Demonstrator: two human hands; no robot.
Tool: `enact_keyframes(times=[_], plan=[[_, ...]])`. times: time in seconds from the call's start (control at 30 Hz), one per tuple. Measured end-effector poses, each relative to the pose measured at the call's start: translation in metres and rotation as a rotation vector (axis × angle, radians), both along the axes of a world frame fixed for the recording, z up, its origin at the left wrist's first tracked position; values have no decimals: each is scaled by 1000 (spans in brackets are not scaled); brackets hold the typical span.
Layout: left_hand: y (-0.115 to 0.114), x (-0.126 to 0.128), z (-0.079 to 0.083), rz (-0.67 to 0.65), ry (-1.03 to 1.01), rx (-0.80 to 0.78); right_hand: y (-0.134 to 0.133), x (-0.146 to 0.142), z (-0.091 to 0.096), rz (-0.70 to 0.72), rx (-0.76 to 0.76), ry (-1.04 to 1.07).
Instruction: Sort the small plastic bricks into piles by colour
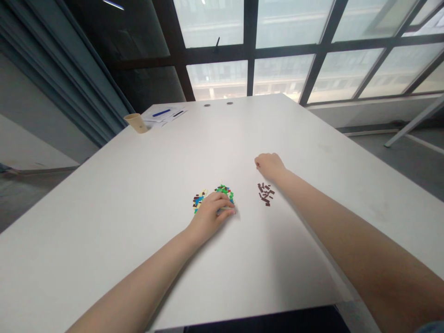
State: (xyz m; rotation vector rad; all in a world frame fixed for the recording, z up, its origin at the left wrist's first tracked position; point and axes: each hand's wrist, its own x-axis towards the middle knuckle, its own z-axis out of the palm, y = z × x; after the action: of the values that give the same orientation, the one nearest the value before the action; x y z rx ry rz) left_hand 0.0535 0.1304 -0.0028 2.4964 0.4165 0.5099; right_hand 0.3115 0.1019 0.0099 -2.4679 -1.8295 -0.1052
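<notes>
Small toy building bricks in mixed colours (224,189), mostly green with some blue, red and yellow, lie heaped at the middle of the table. My left hand (213,208) rests over this heap with its fingers spread and slightly bent, hiding part of it. More bricks, blue, brown and pale yellow (198,200), show to the left of that hand. On the right is a separate loose group of dark brown bricks (265,194). Just beyond it, my right hand (269,165) is closed on the table; whatever its fingers hold is hidden.
The white table (138,185) stretches toward the windows. At its far left stand a tan cup (136,123) and papers (164,116) with a blue pen (161,113) on them. Two round grommets (229,103) sit near the back edge.
</notes>
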Motion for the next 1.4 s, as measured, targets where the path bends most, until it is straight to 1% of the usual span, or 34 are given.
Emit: enact_keyframes(times=[0.1,0.23,0.33,0.43,0.5,0.6,0.7,0.8,0.87,0.97,1.07,1.13,1.2,1.23,1.3,1.4], plan=[[0,-1,0,0,-5,8,-8,11,1,-35,24,47],[-1,0,1,5,0,10,-33,28,6,-62,84,113],[-2,1,0,-3,10,-4,-53,30,7,-58,117,163],[-2,3,-2,-20,24,-28,-60,26,3,-22,115,231],[-2,3,-3,-27,25,-41,-53,24,-1,12,103,258],[-1,3,-2,-19,17,-37,-33,23,-5,40,85,268],[0,2,-2,8,11,-4,-10,23,-9,47,78,281],[4,0,-1,52,12,24,5,24,-13,50,80,292],[7,-1,0,89,13,28,10,24,-15,53,85,299],[13,-3,1,149,-1,23,11,25,-16,61,104,306],[18,-5,3,222,-44,25,4,23,-10,60,162,308],[20,-6,4,262,-69,42,-7,12,-2,42,220,304],[20,-7,6,258,-59,75,-23,-8,7,53,266,302],[19,-7,6,230,-32,92,-33,-22,10,110,281,310],[15,-6,6,145,44,127,-56,-53,12,286,213,323],[5,-2,4,59,131,197,-88,-94,5,508,106,317]])
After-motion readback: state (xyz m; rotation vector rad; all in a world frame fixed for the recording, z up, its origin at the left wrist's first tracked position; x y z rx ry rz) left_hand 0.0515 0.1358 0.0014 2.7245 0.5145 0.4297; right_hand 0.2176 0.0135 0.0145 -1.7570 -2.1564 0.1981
